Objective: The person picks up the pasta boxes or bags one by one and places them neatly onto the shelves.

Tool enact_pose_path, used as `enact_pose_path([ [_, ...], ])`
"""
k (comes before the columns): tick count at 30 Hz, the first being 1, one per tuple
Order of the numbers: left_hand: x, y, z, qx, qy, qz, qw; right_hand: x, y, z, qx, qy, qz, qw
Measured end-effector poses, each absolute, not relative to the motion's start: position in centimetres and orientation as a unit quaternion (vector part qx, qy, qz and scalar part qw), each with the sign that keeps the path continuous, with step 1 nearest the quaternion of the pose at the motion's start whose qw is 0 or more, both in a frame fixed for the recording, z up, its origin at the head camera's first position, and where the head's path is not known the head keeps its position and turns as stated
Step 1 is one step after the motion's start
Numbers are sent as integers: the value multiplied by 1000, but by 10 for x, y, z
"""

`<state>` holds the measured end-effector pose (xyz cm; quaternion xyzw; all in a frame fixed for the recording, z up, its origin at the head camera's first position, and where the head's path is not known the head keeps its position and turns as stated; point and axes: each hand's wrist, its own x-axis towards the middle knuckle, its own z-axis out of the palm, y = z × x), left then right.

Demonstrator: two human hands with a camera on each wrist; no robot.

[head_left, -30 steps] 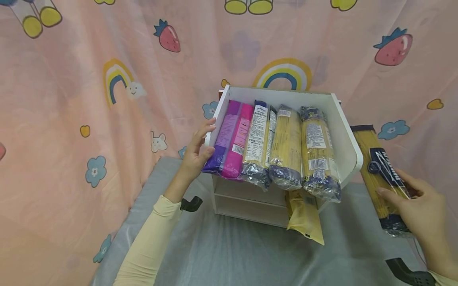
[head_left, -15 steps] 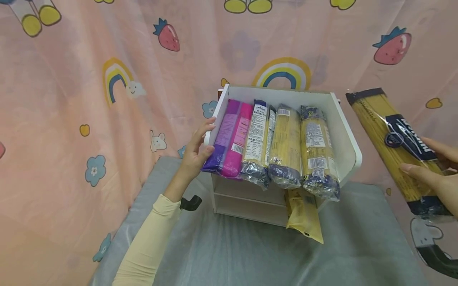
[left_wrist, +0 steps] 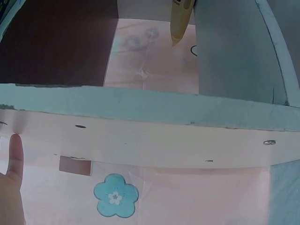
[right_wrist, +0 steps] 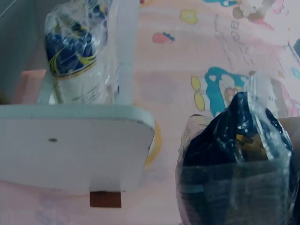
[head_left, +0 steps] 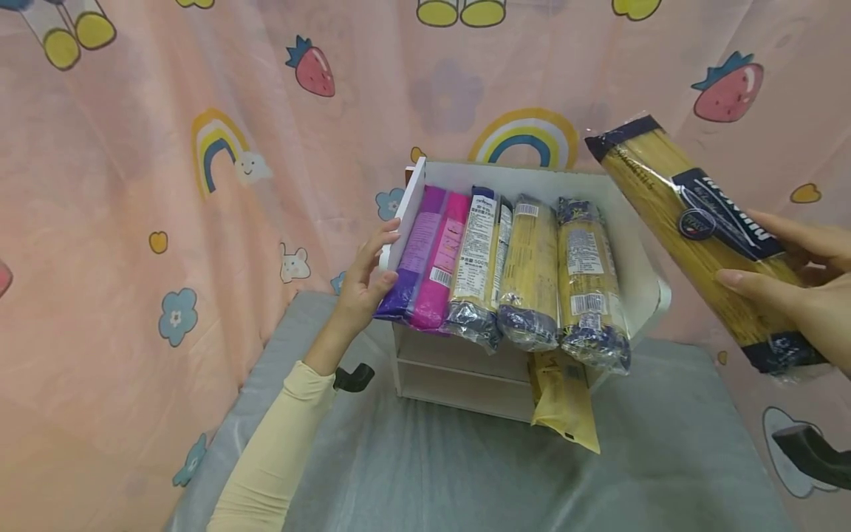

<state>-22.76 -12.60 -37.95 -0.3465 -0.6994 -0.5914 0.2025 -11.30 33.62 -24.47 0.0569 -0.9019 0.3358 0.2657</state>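
Note:
My right hand grips a clear pack of spaghetti with dark blue ends and a dark label, thumb over the front. The pack is tilted in the air, its upper end in front of the right side of a white shelf unit. In the right wrist view the blue end of the spaghetti pack shows close up, apart from the shelf wall. My left hand rests against the shelf's left side wall with extended fingers. In the left wrist view one finger touches that wall's outer face.
On the top shelf several packs lie side by side: a purple-and-pink pack, a white-labelled pasta pack, and two spaghetti packs. A yellow bag sticks out below. Grey cloth lies underneath; a patterned pink curtain hangs behind.
My right hand has lifted the spaghetti pack from low on the right, then moved it up and left toward the shelf unit. My left hand has stayed in place.

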Motion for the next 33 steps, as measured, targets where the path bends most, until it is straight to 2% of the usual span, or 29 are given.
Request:
enact_pose_path([
  [5,-227,-127,-380,-343,-701,-591,203,-113,317,-237,72,-900,354,243],
  [14,-228,-128,-382,-343,-700,-594,200,-106,280,-225,73,-909,336,236],
  [25,-226,-129,-380,-347,-696,-597,199,-101,253,-226,195,-879,359,247],
  [33,-227,-127,-379,-348,-696,-598,193,-90,242,-231,232,-881,332,246],
])
